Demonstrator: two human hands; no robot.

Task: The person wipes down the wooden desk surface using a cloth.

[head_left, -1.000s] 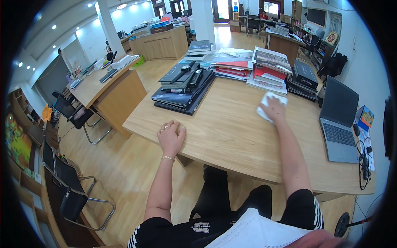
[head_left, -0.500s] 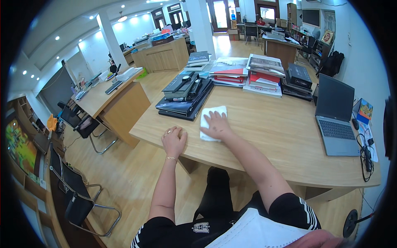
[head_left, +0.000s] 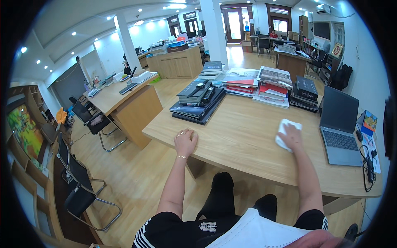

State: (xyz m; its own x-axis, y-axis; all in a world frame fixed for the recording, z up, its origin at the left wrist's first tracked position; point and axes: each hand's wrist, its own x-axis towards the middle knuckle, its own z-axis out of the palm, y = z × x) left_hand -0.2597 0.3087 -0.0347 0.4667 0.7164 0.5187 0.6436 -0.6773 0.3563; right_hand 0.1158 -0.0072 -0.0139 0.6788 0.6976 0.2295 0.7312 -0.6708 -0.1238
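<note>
A folded white cloth point(head_left: 282, 144) lies on the right part of the wooden desk point(head_left: 235, 136). My right hand point(head_left: 292, 136) presses down on it, its fingers stretched over the cloth and slightly blurred. At the desk's near left edge rests my left hand point(head_left: 186, 141), fingers curled and loosely closed, with rings on them and a bracelet at the wrist. Nothing shows in that hand. An open grey laptop point(head_left: 340, 140) stands to the right of the cloth.
Dark books and folders point(head_left: 194, 108) are stacked at the desk's back left, with magazines and red folders point(head_left: 273, 89) beside them. A dark box point(head_left: 307, 87) tops another pile. Black cables point(head_left: 369, 167) hang near the right edge. Black chairs point(head_left: 80, 198) stand left of the desk.
My right hand has slid the white cloth across the desk from beside the dark books to near the laptop. My left hand stays at the desk edge. The view has shifted slightly.
</note>
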